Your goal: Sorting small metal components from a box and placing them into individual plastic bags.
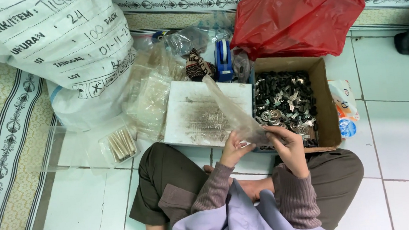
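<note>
Both hands hold a clear plastic bag over the lap.
Left hand [233, 149] and right hand [285, 143] pinch the clear plastic bag [233, 110] by its lower end, above a white board [190, 116], beside a cardboard box [326, 106] of metal parts [285, 99].

Head view, steeply down, near

The person sits cross-legged, and both forearms in ribbed sleeves reach forward from the body. The left hand [234, 149] is raised with the fingers curled and pinched together. The right hand [287, 145] is just beside it, bent at the wrist, with the fingers closed in a grip. The two hands are near, almost touching.
</note>
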